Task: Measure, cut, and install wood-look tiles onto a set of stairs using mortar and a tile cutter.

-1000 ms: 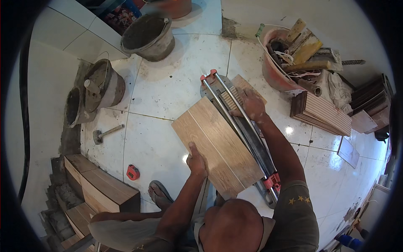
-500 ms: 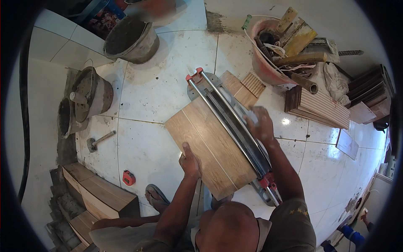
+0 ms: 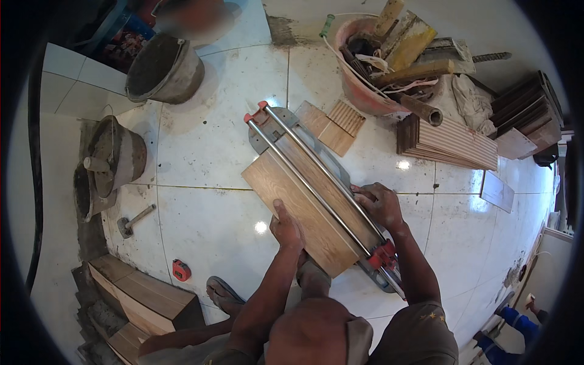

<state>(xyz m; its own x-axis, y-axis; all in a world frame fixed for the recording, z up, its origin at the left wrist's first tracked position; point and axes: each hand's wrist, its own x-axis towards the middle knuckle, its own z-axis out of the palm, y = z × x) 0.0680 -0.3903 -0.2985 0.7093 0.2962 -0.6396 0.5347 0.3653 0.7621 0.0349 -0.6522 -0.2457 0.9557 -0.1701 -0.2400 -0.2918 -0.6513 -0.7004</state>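
Brown tile (image 3: 310,219) now extends beneath both rails (image 3: 304,180) of the cutter (image 3: 383,254), which stands on the floor (image 3: 201,219). Half a second earlier, the dark bed shows between those rails; tile now covers most of it. The left hand (image 3: 285,230) is partly closed on the tile's left edge, thumb on top; its fingers below are hidden. The right hand (image 3: 378,204), earlier raised beyond the right rail, is now down beside that rail, fingers half curled; whether it grips anything cannot be told. Assessment: the shift appears to seat the tile in the cutter; its alignment remains unconfirmed.
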